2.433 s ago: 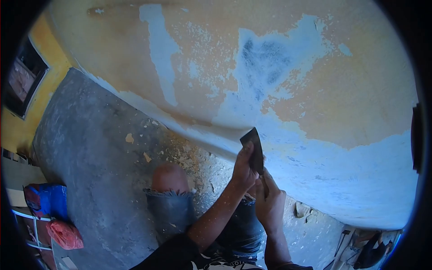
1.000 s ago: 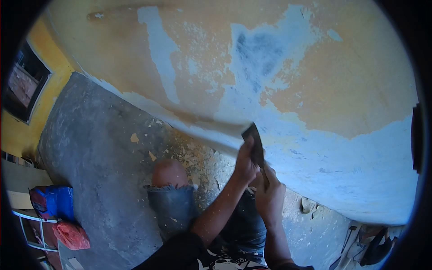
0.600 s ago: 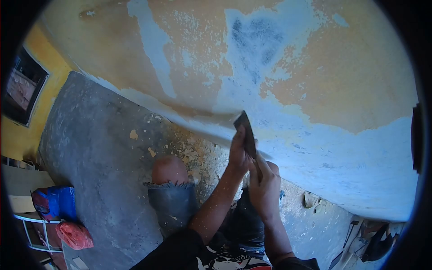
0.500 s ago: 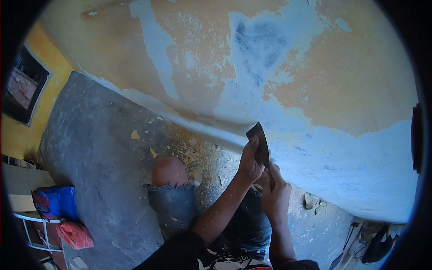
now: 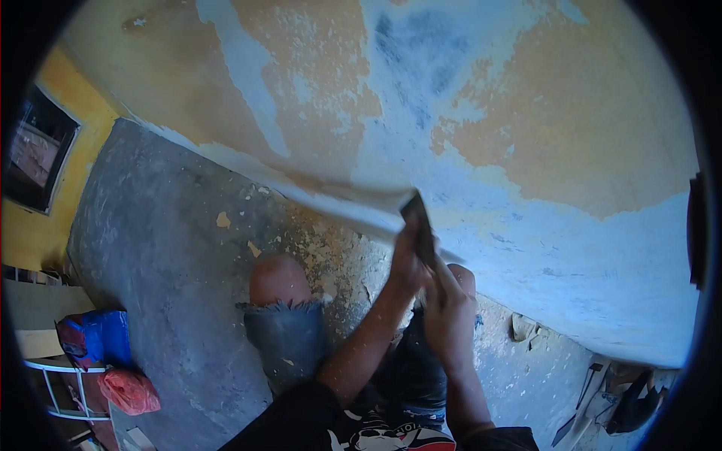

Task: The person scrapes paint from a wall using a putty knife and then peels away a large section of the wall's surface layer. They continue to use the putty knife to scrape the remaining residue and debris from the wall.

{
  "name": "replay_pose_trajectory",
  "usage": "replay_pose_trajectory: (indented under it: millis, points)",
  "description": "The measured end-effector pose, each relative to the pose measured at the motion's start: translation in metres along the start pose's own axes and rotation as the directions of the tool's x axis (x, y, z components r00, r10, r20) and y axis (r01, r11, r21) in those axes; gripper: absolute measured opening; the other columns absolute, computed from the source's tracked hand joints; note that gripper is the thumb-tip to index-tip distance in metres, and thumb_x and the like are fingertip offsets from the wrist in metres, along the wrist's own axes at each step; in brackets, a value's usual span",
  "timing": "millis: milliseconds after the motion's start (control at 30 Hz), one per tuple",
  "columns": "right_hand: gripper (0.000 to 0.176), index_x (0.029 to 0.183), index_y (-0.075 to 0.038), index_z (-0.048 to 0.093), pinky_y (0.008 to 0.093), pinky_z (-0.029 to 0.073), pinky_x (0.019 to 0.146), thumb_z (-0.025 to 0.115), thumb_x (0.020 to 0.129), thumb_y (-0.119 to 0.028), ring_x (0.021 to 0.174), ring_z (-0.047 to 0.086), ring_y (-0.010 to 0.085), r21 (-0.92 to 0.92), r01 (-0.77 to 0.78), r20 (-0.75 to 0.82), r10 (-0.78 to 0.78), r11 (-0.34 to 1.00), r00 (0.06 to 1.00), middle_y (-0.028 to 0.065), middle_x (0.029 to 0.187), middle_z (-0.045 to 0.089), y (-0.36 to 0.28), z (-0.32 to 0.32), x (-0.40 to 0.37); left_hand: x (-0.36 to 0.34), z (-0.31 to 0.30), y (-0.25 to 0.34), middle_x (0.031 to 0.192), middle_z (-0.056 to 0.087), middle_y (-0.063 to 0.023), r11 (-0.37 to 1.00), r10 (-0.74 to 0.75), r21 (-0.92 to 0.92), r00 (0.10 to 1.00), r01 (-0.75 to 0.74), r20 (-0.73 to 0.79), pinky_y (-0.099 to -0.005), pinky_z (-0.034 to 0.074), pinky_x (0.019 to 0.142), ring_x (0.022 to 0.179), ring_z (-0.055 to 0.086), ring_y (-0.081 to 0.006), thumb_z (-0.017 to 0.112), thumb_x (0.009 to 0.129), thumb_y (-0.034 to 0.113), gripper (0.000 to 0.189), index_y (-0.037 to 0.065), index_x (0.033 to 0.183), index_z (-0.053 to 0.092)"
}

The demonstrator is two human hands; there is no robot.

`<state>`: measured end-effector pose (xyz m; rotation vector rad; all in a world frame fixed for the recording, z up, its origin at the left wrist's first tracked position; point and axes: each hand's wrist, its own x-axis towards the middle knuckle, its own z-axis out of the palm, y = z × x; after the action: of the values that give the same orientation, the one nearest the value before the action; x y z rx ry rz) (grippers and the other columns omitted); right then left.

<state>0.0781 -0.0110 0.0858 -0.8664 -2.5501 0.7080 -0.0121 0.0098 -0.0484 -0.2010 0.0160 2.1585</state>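
A scraper with a dark, flat blade (image 5: 420, 225) is held up in front of my knees, its upper tip at the low part of the wall (image 5: 541, 248). My left hand (image 5: 410, 259) wraps round the blade's side, thumb along it. Lower down, my right hand (image 5: 451, 319) is closed round the handle, which its fingers mostly hide. Orange-tan paint (image 5: 556, 143) covers much of the wall, with pale bare patches between. Both hands and the blade are slightly blurred.
Paint flakes (image 5: 323, 244) litter the grey floor (image 5: 180, 225) along the wall. My bent knee (image 5: 280, 279) is at centre left. A blue bag (image 5: 105, 337), a red plastic bag (image 5: 129, 391) and a white metal frame (image 5: 68, 368) are at lower left. Dark items (image 5: 632, 406) lie at lower right.
The scraper and both hands have shifted left and a little up in view. My right knee shows more beside the right hand. The wall has also slid slightly left in view.
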Motion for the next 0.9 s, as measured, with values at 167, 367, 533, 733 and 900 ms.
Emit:
replay_pose_trajectory:
  millis: [167,367,533,733,900]
  points:
    - [0.039,0.128,0.002,0.056,0.0394,0.049,0.057,0.054,0.089,-0.001,0.061,0.065,0.0342,0.027,-0.084,-0.020,0.085,0.996,0.996,0.0266,0.076,0.064,-0.006,0.002,0.000,0.003,0.006,0.014,0.069,0.061,-0.0028,1.000,-0.012,0.028,0.997,0.009,0.079,-0.0254,0.052,0.052,0.056,0.059,-0.0135,0.055,0.097,0.037,0.027,0.011,0.100,0.059]
    - [0.040,0.128,0.004,0.054,0.0388,0.051,0.060,0.054,0.089,-0.002,0.068,0.068,0.0354,0.156,-0.086,-0.039,0.093,0.984,0.995,0.0285,0.080,0.064,0.010,0.000,-0.003,-0.001,0.016,-0.002,0.069,0.062,-0.0026,0.996,0.041,0.087,0.996,-0.034,-0.081,-0.0246,0.051,0.050,0.056,0.061,-0.0120,0.054,0.098,0.038,0.027,0.012,0.093,0.059]
    - [0.038,0.128,0.002,0.056,0.0396,0.050,0.058,0.054,0.089,-0.002,0.064,0.067,0.0351,0.170,-0.124,0.007,0.124,0.978,0.992,0.0268,0.079,0.065,0.017,0.005,-0.010,-0.005,0.008,0.001,0.069,0.061,-0.0028,0.993,0.041,0.112,0.999,-0.039,-0.015,-0.0246,0.052,0.053,0.058,0.061,-0.0120,0.055,0.097,0.036,0.024,0.012,0.097,0.059]
    - [0.042,0.131,-0.005,0.055,0.0414,0.048,0.057,0.052,0.089,0.001,0.065,0.064,0.0386,0.154,-0.135,0.087,0.123,0.979,0.989,0.0293,0.083,0.062,-0.004,0.019,0.010,0.007,0.011,0.038,0.074,0.062,-0.0017,0.996,0.092,-0.031,0.992,-0.089,0.091,-0.0209,0.054,0.052,0.056,0.060,-0.0108,0.051,0.099,0.037,0.029,0.010,0.107,0.056]
    - [0.041,0.130,-0.001,0.055,0.0421,0.049,0.057,0.052,0.089,0.001,0.066,0.065,0.0382,0.138,-0.044,-0.007,0.046,0.989,0.999,0.0292,0.077,0.062,-0.002,-0.002,0.004,0.001,0.011,0.003,0.075,0.065,-0.0044,0.993,0.093,0.081,0.993,-0.087,-0.070,-0.0271,0.056,0.052,0.060,0.065,-0.0151,0.055,0.097,0.033,0.025,0.010,0.106,0.058]
